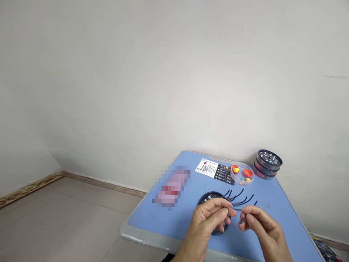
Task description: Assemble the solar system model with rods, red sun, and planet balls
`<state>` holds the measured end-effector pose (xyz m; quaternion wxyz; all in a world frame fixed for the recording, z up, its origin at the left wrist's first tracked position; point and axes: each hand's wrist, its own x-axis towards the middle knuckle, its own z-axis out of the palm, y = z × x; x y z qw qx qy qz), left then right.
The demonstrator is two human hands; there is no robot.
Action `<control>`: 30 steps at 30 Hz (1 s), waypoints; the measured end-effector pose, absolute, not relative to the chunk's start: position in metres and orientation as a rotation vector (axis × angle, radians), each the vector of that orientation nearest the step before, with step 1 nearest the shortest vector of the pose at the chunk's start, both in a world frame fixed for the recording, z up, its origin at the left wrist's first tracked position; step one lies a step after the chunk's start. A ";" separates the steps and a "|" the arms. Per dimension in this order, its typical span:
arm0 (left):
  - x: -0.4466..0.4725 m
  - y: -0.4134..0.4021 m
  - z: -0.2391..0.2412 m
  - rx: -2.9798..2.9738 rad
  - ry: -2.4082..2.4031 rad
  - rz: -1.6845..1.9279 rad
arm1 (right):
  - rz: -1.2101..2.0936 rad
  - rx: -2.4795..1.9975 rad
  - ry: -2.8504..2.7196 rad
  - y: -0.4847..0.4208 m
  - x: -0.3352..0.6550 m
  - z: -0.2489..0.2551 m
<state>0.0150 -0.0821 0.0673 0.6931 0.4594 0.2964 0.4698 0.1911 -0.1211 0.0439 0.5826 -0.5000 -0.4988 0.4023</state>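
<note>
My right hand is closed in a pinch over the table, with a short piece of a thin dark rod showing at its fingertips. Beside it, my left hand has thumb and forefinger pressed together; what lies between them is hidden. The two hands are a small gap apart. Behind and below my left hand lies a round black disc with small printed labels, partly covered by the hand. Several curved black rods fan out to the right above the fingers; their lower ends are hidden.
A blue table stands against the wall. On it are a printed instruction card, a clear round dish with orange half-shells and small coloured balls, and stacked round black-rimmed containers. A pixelated pink patch covers the left side.
</note>
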 end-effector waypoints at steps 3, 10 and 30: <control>0.014 -0.085 0.069 0.969 0.650 1.052 | 0.914 -1.152 -1.128 -0.122 0.186 0.043; 0.017 -0.088 0.059 0.962 0.685 1.173 | 0.721 -1.158 -0.999 -0.124 0.163 0.035; 0.017 -0.092 0.050 0.922 0.641 1.257 | 0.768 -0.987 -0.768 -0.116 0.128 0.037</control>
